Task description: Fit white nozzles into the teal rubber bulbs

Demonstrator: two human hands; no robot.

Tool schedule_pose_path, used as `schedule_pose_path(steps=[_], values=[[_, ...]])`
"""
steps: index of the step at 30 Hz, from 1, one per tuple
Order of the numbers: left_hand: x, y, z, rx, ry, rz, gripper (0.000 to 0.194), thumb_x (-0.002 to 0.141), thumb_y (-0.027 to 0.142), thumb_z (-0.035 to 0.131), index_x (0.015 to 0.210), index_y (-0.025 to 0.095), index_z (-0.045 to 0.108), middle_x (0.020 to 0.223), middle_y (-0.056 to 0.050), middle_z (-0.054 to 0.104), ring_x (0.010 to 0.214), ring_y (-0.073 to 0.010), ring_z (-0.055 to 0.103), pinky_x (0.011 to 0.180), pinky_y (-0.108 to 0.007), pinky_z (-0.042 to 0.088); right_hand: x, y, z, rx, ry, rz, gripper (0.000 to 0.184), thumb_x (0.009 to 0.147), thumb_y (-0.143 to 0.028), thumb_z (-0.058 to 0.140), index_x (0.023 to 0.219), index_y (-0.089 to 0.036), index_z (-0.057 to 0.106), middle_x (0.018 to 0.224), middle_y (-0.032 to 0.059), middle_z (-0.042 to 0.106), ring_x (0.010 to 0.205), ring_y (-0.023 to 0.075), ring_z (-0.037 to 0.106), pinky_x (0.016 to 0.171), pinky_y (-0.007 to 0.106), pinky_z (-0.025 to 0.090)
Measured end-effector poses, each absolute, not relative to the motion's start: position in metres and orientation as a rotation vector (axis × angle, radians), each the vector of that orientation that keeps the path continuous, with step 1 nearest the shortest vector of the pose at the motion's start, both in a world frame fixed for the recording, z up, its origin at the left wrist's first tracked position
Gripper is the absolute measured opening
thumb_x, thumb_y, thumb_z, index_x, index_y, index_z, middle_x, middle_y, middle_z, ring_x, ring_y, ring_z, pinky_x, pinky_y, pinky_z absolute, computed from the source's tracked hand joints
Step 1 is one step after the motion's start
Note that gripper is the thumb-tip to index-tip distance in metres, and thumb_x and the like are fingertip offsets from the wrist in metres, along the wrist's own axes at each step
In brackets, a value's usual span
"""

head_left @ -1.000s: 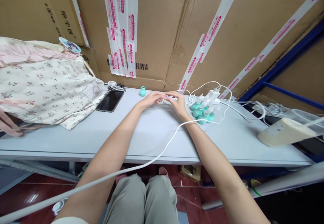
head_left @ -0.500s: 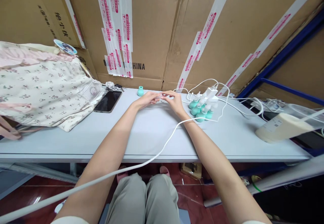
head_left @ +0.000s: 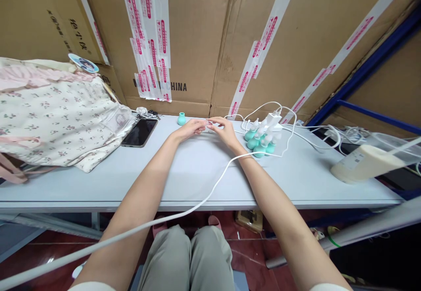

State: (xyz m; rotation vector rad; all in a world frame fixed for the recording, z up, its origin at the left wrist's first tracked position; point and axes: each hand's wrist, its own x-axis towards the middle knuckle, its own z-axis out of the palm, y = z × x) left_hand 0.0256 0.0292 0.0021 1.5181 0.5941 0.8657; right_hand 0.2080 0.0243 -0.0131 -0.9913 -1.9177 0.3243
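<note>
My left hand [head_left: 192, 129] and my right hand [head_left: 223, 129] meet at the fingertips above the middle of the table. Both are closed in a pinch around something small, perhaps clear, that the fingers mostly hide. Just behind my left hand stands a teal rubber bulb [head_left: 181, 118] with an open neck and no tip. To the right of my right hand, several teal bulb syringes [head_left: 259, 142] with translucent tips stand in a tight group.
A white cable [head_left: 197, 207] crosses over my right forearm, leading to a white plug [head_left: 273, 118]. At left lie a phone [head_left: 140, 132] and a floral cloth bag [head_left: 59, 120]. A cream cup [head_left: 365, 164] stands at right. Taped cardboard [head_left: 197, 32] walls the back of the table [head_left: 204, 181].
The fingertips have shifted slightly against each other, and the clear piece between them shows less. The view has moved a little; the bulbs stay in place.
</note>
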Motion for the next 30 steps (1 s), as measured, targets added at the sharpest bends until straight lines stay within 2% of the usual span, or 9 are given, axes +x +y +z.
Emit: schedule_pose_path(steps=[3, 5, 10, 12, 14, 17, 21, 24, 30], values=[[0.021, 0.028, 0.006, 1.496, 0.631, 0.952, 0.034, 0.076, 0.038, 0.061, 0.088, 0.007, 0.062, 0.056, 0.007, 0.026, 0.049, -0.0043, 0.020, 0.048, -0.021, 0.012, 0.214, 0.029, -0.022, -1.087, -1.963, 0.230, 0.055, 0.079, -0.041, 0.063, 0.131, -0.029, 0.050, 0.124, 0.0060, 0.059, 0.106, 0.0225, 0.054, 0.088, 0.037, 0.041], [0.020, 0.027, 0.008, 1.496, 0.643, 0.942, 0.034, 0.076, 0.037, 0.060, 0.088, 0.006, 0.062, 0.056, 0.007, 0.025, 0.049, -0.0041, 0.019, 0.048, -0.022, 0.011, 0.217, 0.032, -0.030, -1.226, -2.016, 0.136, 0.056, 0.077, -0.038, 0.066, 0.130, -0.028, 0.051, 0.123, 0.0078, 0.059, 0.109, 0.0255, 0.052, 0.091, 0.041, 0.039], [0.023, 0.028, 0.006, 1.526, 0.704, 0.836, 0.043, 0.072, 0.044, 0.063, 0.092, 0.006, 0.063, 0.057, 0.006, 0.028, 0.050, -0.0046, 0.021, 0.048, -0.022, 0.012, 0.219, 0.037, -0.043, -1.358, -2.119, 0.044, 0.025, 0.079, -0.023, 0.063, 0.103, -0.024, 0.067, 0.092, 0.0049, 0.070, 0.089, 0.0213, 0.060, 0.081, 0.035, 0.043], [0.023, 0.030, 0.004, 1.534, 0.738, 0.838, 0.048, 0.070, 0.049, 0.064, 0.094, 0.006, 0.063, 0.058, 0.006, 0.029, 0.051, -0.0050, 0.023, 0.049, -0.022, 0.013, 0.219, 0.037, -0.042, -1.357, -2.074, 0.045, 0.015, 0.078, -0.024, 0.064, 0.091, -0.022, 0.069, 0.085, 0.0038, 0.070, 0.082, 0.0199, 0.061, 0.077, 0.033, 0.043], [0.022, 0.031, 0.003, 1.556, 0.755, 0.866, 0.051, 0.069, 0.052, 0.064, 0.094, 0.007, 0.063, 0.058, 0.006, 0.029, 0.051, -0.0055, 0.024, 0.049, -0.022, 0.015, 0.219, 0.037, -0.038, -1.357, -1.983, 0.108, 0.012, 0.076, -0.029, 0.066, 0.086, -0.022, 0.069, 0.082, 0.0032, 0.071, 0.076, 0.0187, 0.062, 0.074, 0.032, 0.044], [0.020, 0.035, 0.001, 1.604, 0.738, 0.921, 0.049, 0.068, 0.052, 0.065, 0.089, 0.008, 0.063, 0.058, 0.006, 0.030, 0.051, -0.0060, 0.023, 0.050, -0.023, 0.014, 0.215, 0.038, -0.030, -1.275, -1.760, 0.318, 0.021, 0.074, -0.039, 0.066, 0.084, -0.021, 0.068, 0.084, 0.0040, 0.071, 0.072, 0.0166, 0.062, 0.072, 0.031, 0.046], [0.021, 0.038, 0.000, 1.645, 0.711, 0.877, 0.045, 0.068, 0.053, 0.064, 0.082, 0.010, 0.060, 0.058, 0.006, 0.032, 0.051, -0.0059, 0.022, 0.050, -0.024, 0.014, 0.207, 0.038, -0.022, -1.015, -1.542, 0.653, 0.038, 0.065, -0.052, 0.069, 0.083, -0.019, 0.066, 0.087, 0.0061, 0.070, 0.079, 0.0173, 0.063, 0.075, 0.031, 0.048], [0.023, 0.037, -0.001, 1.685, 0.702, 0.878, 0.043, 0.071, 0.055, 0.061, 0.075, 0.013, 0.054, 0.060, 0.006, 0.034, 0.052, -0.0061, 0.024, 0.051, -0.023, 0.017, 0.202, 0.037, -0.020, -0.942, -1.519, 0.744, 0.041, 0.061, -0.055, 0.070, 0.082, -0.019, 0.065, 0.087, 0.0055, 0.069, 0.082, 0.0175, 0.063, 0.080, 0.032, 0.048], [0.027, 0.035, -0.009, 1.681, 0.848, 0.945, 0.039, 0.072, 0.038, 0.064, 0.096, 0.019, 0.039, 0.066, 0.007, 0.043, 0.059, -0.0076, 0.037, 0.058, -0.020, 0.028, 0.201, 0.037, -0.021, -0.943, -1.444, 0.801, 0.042, 0.055, -0.054, 0.073, 0.077, -0.020, 0.064, 0.084, 0.0049, 0.069, 0.079, 0.0170, 0.062, 0.082, 0.033, 0.048]])
